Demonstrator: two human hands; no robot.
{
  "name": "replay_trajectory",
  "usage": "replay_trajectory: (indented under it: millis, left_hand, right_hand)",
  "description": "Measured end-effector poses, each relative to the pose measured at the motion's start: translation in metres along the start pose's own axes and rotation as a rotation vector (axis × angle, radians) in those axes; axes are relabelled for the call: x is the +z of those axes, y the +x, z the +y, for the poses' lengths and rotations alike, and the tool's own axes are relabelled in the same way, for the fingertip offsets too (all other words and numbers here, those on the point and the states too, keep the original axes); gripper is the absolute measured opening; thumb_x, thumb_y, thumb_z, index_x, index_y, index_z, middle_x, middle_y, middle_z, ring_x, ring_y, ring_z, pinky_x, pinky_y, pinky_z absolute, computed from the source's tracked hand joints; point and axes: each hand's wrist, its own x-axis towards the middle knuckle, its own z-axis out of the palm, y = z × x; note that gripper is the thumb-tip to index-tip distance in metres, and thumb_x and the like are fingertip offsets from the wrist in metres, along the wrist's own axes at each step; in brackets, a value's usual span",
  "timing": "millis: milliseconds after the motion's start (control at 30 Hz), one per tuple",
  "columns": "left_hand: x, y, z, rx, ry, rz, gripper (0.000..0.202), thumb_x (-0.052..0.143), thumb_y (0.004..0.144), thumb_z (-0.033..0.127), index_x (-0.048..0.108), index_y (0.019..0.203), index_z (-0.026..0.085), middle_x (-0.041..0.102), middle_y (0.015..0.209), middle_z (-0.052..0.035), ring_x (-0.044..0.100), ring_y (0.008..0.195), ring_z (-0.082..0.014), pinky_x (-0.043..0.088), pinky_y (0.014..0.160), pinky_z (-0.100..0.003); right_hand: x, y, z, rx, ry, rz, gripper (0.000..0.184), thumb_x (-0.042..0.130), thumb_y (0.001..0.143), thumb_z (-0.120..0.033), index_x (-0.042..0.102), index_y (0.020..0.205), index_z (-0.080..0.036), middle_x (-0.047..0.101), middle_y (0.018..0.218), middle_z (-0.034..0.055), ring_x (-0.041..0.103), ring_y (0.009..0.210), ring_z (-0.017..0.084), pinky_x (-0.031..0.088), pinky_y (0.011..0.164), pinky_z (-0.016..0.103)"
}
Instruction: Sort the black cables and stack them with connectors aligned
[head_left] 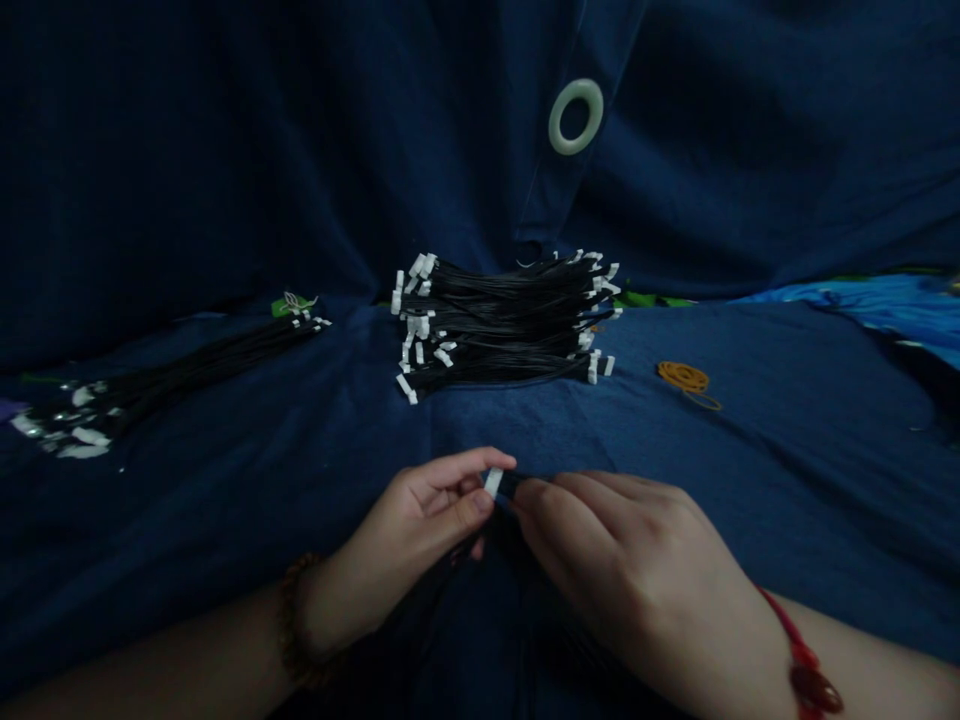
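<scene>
Between the fingertips of my left hand [442, 505] is the white connector [493, 482] at the end of a black cable. My right hand [622, 560] pinches the dark part of the same cable just right of the connector, its fingers closed and seen from the back. Dark strands hang below my hands, too dim to make out well. Beyond them lies a stack of black cable bundles [510, 320] with white connectors at both ends.
To the left lies another bundle of black cables [202, 365] with white ends. A coil of orange-yellow rubber bands [682, 378] rests on the blue cloth [787, 480] at right. Blue strands [892, 305] lie at far right. A pale ring [555, 128] is on the hanging cloth behind.
</scene>
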Motion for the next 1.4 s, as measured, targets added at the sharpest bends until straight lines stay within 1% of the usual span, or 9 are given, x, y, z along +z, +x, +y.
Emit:
replay_trajectory:
  millis: [100,233,300,367,433,600,867,1200,1400]
  left_hand:
    - [0.0,0.0,0.005,-0.01,-0.029,0.079,0.035,0.06,0.075,0.031,0.056,0.108,0.018,0.046,0.067,0.0024,0.045,0.05,-0.0025,0.034,0.044,-0.013]
    - [-0.005,0.001,0.011,-0.012,-0.181,0.247,0.042,0.064,0.068,0.016,0.054,0.108,0.021,0.048,0.07,0.0031,0.047,0.051,-0.0019,0.036,0.046,-0.011]
    - [-0.007,0.003,0.01,-0.001,-0.218,0.186,0.044,0.067,0.066,0.018,0.054,0.108,0.021,0.049,0.07,0.003,0.048,0.051,-0.0021,0.036,0.045,-0.011]
    - [-0.007,0.004,0.006,0.0,-0.21,0.072,0.042,0.068,0.067,0.027,0.055,0.106,0.02,0.049,0.069,0.0024,0.048,0.048,-0.0027,0.035,0.041,-0.011]
    - [-0.005,0.004,0.002,0.014,-0.205,0.008,0.039,0.067,0.069,0.034,0.056,0.104,0.019,0.048,0.068,0.0026,0.048,0.046,-0.0026,0.034,0.039,-0.011]
    - [0.0,0.002,-0.001,0.043,-0.208,0.004,0.032,0.064,0.072,0.033,0.057,0.101,0.02,0.047,0.068,0.0034,0.049,0.046,-0.0014,0.034,0.039,-0.009]
    - [-0.006,0.004,-0.003,0.045,-0.15,-0.067,0.034,0.061,0.075,0.033,0.054,0.106,0.02,0.045,0.067,0.0035,0.048,0.048,-0.0012,0.035,0.04,-0.01]
    - [-0.004,0.003,0.0,0.024,-0.137,-0.058,0.041,0.064,0.071,0.038,0.054,0.106,0.019,0.045,0.066,0.0034,0.046,0.047,-0.0017,0.033,0.039,-0.011]
    - [0.0,0.0,0.003,0.009,-0.135,0.016,0.036,0.063,0.073,0.033,0.057,0.104,0.017,0.045,0.069,0.0022,0.046,0.049,-0.0016,0.034,0.042,-0.012]
  right_hand:
    - [-0.003,-0.001,0.001,0.001,-0.045,-0.001,0.006,0.051,0.081,-0.01,0.053,0.084,-0.015,0.056,0.07,0.0004,0.049,0.057,0.015,0.034,0.054,0.028]
    - [-0.008,-0.003,0.002,0.017,-0.085,0.011,0.005,0.051,0.081,-0.011,0.053,0.082,-0.015,0.053,0.067,-0.0007,0.047,0.054,0.014,0.033,0.051,0.028]
    - [-0.008,-0.003,0.003,0.026,-0.055,0.023,0.008,0.051,0.081,-0.009,0.053,0.086,-0.014,0.053,0.068,-0.0006,0.047,0.055,0.013,0.034,0.051,0.027]
    - [-0.007,-0.003,0.002,0.036,-0.016,0.022,0.01,0.051,0.081,-0.008,0.054,0.088,-0.014,0.054,0.069,-0.0003,0.048,0.056,0.013,0.036,0.053,0.027]
    - [-0.006,-0.003,0.001,0.045,0.007,0.011,0.01,0.051,0.081,-0.008,0.055,0.088,-0.014,0.055,0.07,-0.0002,0.049,0.057,0.013,0.037,0.054,0.026]
    - [-0.006,-0.002,-0.001,0.053,0.034,0.008,0.009,0.05,0.082,-0.009,0.056,0.086,-0.015,0.055,0.069,-0.0003,0.05,0.058,0.014,0.038,0.054,0.027]
    - [-0.006,-0.002,-0.002,0.067,0.019,-0.02,0.009,0.05,0.08,-0.007,0.053,0.078,-0.015,0.055,0.069,0.0005,0.05,0.057,0.014,0.036,0.054,0.028]
    - [-0.007,-0.001,-0.003,0.067,0.003,-0.021,0.009,0.049,0.081,-0.008,0.054,0.077,-0.015,0.056,0.069,0.0012,0.05,0.056,0.015,0.035,0.053,0.028]
    - [-0.007,0.0,-0.003,0.067,-0.007,-0.018,0.011,0.048,0.082,-0.009,0.052,0.075,-0.015,0.055,0.067,0.0015,0.049,0.054,0.015,0.033,0.051,0.028]
